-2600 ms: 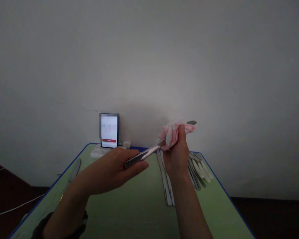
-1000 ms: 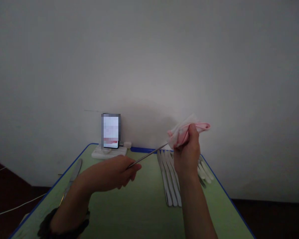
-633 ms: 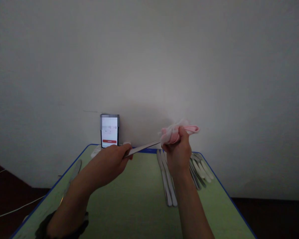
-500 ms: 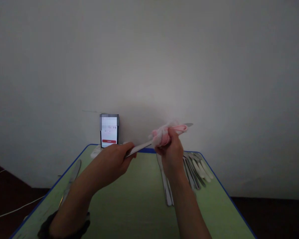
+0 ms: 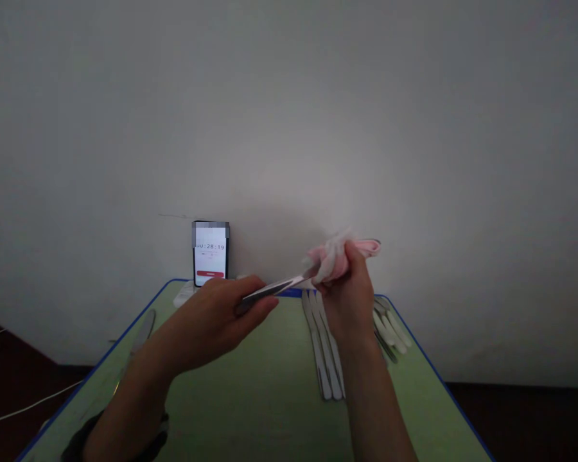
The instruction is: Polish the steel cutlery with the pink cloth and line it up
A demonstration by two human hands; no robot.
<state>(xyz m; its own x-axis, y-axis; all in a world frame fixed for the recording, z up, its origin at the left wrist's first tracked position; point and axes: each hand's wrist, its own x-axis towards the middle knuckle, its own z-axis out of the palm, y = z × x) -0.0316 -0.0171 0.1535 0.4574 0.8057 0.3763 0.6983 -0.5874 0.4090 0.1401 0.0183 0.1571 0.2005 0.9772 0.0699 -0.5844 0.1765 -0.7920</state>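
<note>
My left hand pinches the handle end of a table knife and holds it level above the green table. My right hand is closed round a pink and white cloth that wraps the knife's blade. The blade's far end is hidden inside the cloth. Both hands hover over the middle of the table, the right one above a row of knives.
Three knives lie side by side right of centre, and several more pieces of cutlery fan out at the far right. One knife lies near the left edge. A phone stands against the wall.
My right hand has slid the cloth back and forth along the blade, now out toward the tip again. My left hand has turned the knife slightly and sits a little lower.
</note>
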